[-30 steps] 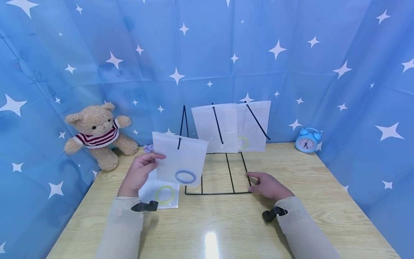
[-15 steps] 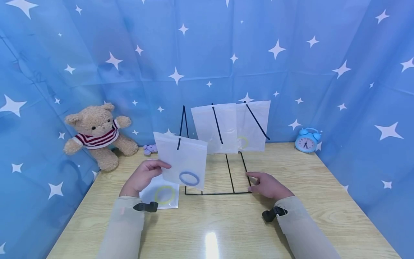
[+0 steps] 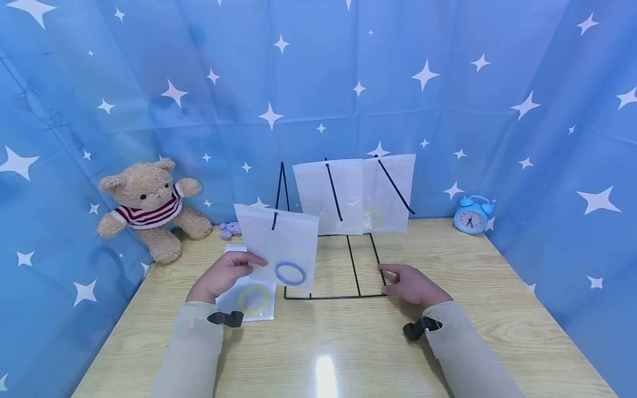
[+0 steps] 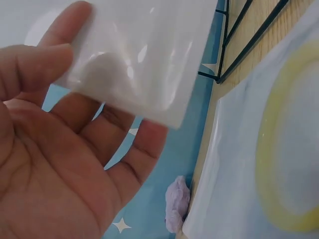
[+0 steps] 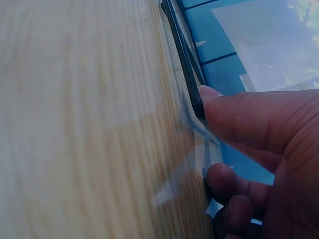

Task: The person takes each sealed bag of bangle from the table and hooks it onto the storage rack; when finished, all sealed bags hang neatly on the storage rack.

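Observation:
My left hand [image 3: 226, 273] pinches the left edge of a frosted zip bag [image 3: 278, 240], the index finger across its front. A blue ring shows through low on the bag. The bag hangs tilted from a black hook at its top. In the left wrist view the thumb [image 4: 55, 64] lies at the bag's edge and the other fingertips are partly hidden behind the bag [image 4: 144, 64]. My right hand [image 3: 413, 284] pinches the near right corner of the black wire rack [image 3: 335, 298], thumb and index finger on the wire [image 5: 187, 69].
Two more frosted bags [image 3: 330, 202] hang on the rack's hooks behind. Under the left hand a bag with a yellow ring [image 3: 254, 301] lies on the table. A teddy bear [image 3: 149, 193], a small purple toy [image 3: 230, 229] and a blue alarm clock [image 3: 471, 215] stand at the back.
My left hand has moved right along the bag, whose lower part has swung a little rightward. The purple toy shows more fully. The right hand stays on the rack.

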The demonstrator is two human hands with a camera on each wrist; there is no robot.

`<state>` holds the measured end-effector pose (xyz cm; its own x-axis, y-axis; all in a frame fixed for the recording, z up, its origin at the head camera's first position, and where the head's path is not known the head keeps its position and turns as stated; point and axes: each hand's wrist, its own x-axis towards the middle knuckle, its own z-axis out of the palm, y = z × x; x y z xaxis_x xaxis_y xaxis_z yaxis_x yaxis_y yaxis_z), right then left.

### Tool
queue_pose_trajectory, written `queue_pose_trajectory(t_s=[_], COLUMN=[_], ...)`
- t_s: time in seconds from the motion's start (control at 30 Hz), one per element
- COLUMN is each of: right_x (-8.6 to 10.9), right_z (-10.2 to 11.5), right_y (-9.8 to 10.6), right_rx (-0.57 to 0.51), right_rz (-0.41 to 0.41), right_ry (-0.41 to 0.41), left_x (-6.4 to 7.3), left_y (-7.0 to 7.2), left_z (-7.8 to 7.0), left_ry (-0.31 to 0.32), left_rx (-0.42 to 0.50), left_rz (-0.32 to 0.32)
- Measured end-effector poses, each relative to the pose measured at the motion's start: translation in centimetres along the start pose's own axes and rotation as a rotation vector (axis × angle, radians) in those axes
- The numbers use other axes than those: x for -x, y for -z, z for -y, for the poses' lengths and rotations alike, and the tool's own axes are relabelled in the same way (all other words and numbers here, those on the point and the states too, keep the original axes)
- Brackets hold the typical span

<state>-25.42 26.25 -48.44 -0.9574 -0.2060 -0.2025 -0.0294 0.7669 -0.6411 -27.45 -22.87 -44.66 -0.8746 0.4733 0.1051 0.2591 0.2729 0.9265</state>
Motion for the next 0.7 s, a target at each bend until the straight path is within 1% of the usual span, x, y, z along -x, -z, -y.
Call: queue_pose_trajectory(t_s=[0.13,0.3,0.43,0.57,0.7], right_x=[-0.01,-0.04,-0.04,-0.07,-0.07], right_z=[-0.08,-0.20,-0.20,-0.20,-0.23], right_y=[-0.05,-0.12,-0.06,-0.05,-0.01], right_rx=[-0.006,-0.011,-0.013,-0.006,-0.008], right_rz=[0.000,0.000,0.002,0.002,0.004], right_ry=[-0.006,-0.010,-0.002,0.002,0.002], left_x=[-0.09,-0.16,-0.20,-0.22,-0.18], left_y=[-0.16,-0.26,-0.38,-0.42,-0.47], left_z=[0.02,-0.06,-0.10,-0.02,-0.28], left_ry=[-0.007,-0.014,0.013,0.038,0.059], left_rx=[0.015,-0.010,-0.032,-0.037,-0.043], left_rz=[-0.012,-0.044,-0.088,-0.118,-0.149])
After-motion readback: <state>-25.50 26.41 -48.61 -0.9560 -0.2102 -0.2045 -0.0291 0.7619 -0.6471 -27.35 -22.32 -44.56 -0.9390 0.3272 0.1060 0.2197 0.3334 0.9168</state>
